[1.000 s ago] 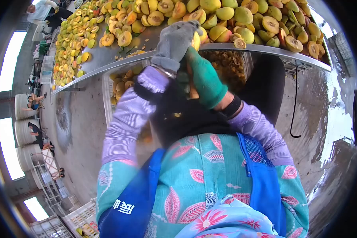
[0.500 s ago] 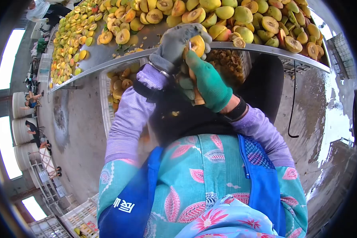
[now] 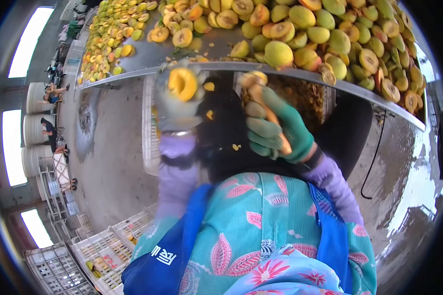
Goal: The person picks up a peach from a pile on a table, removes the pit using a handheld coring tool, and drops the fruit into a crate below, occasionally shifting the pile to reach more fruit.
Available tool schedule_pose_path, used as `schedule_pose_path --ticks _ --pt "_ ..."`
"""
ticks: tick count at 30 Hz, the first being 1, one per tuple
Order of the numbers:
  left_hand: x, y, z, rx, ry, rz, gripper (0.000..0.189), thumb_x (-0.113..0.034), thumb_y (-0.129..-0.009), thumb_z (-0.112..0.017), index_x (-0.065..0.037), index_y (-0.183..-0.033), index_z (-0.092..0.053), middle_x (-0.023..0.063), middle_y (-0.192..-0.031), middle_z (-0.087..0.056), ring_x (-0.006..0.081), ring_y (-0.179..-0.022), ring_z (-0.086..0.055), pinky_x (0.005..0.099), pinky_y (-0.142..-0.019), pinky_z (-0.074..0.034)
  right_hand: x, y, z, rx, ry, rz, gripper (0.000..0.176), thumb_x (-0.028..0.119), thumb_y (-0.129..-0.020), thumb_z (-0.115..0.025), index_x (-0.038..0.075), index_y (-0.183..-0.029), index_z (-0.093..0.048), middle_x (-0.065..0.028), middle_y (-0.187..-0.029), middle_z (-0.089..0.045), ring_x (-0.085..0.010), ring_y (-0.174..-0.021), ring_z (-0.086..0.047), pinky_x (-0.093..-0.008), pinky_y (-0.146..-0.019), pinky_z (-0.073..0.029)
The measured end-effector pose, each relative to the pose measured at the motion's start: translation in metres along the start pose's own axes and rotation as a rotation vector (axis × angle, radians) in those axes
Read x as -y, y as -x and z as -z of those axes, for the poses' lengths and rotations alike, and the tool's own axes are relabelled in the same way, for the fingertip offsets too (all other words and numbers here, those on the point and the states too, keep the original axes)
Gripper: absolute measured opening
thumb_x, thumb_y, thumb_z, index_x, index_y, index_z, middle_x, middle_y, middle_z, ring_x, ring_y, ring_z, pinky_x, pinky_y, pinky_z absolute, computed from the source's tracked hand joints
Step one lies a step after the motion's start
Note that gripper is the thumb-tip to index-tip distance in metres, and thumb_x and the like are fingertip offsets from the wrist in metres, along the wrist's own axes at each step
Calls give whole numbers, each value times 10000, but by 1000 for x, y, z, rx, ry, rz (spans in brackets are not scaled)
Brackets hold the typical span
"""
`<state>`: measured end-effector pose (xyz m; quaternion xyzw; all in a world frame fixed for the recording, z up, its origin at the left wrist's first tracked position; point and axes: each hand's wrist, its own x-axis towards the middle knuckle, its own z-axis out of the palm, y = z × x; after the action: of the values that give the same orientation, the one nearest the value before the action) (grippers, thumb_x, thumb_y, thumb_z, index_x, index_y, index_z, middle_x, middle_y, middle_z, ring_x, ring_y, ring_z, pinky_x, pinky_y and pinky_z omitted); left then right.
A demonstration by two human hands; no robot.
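Observation:
My left hand [image 3: 174,110], in a grey glove and blurred by motion, holds a yellow peach half [image 3: 191,84] with a hollow in its middle, near the metal table's front edge. To its right, the fingers of my right hand [image 3: 293,130], in a green glove, wrap around a wooden-handled pitting tool [image 3: 272,117]. A brownish and yellow lump, perhaps a pit with flesh, shows at the tool's upper end; the metal tip cannot be made out. Small yellow scraps [image 3: 209,115] appear over my dark lap between the hands.
Halved and whole peaches [image 3: 300,37] heap on the metal table [image 3: 202,49]. Under its edge stand a white crate [image 3: 149,142] and a container of brown pits or scraps [image 3: 305,98]. More crates [image 3: 115,255] are at lower left. A black cord [image 3: 374,162] hangs at right.
My hands have come apart. The left has moved left with the peach half, whose hollow now faces up. The right has drawn down and right with the tool.

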<state>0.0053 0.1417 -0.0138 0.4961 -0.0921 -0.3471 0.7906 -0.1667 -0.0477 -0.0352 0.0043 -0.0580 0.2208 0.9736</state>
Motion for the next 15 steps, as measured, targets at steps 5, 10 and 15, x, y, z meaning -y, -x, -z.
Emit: schedule_pose_path --ticks 5,10,15 --pt "-41 -36 35 -669 -1908 -156 559 -471 -797 -626 -49 -1163 -601 239 -1117 -624 413 -1077 -573 465 -934 -434 12 34 90 -893 25 133 344 520 -960 -443 188 -905 -513 48 -562 -442 -87 -419 -408 -226 -409 -341" --pt "-45 -180 67 -549 -1817 -126 611 -400 -695 -748 -28 -1153 -588 251 -1116 -621 387 -1069 -586 418 -927 -451 26 -2 -10 -768 508 110 390 522 -935 -506 133 -911 -516 16 -586 -484 -103 -418 -442 -232 -385 -346" --pt "-47 -170 59 -265 -1726 -269 586 -311 -684 -782 -3 -1139 -578 200 -1068 -651 317 -977 -640 374 -855 -497 15 -7 2 -842 779 314 342 429 -971 -488 96 -901 -522 46 -600 -434 -65 -409 -385 -202 -349 -287"
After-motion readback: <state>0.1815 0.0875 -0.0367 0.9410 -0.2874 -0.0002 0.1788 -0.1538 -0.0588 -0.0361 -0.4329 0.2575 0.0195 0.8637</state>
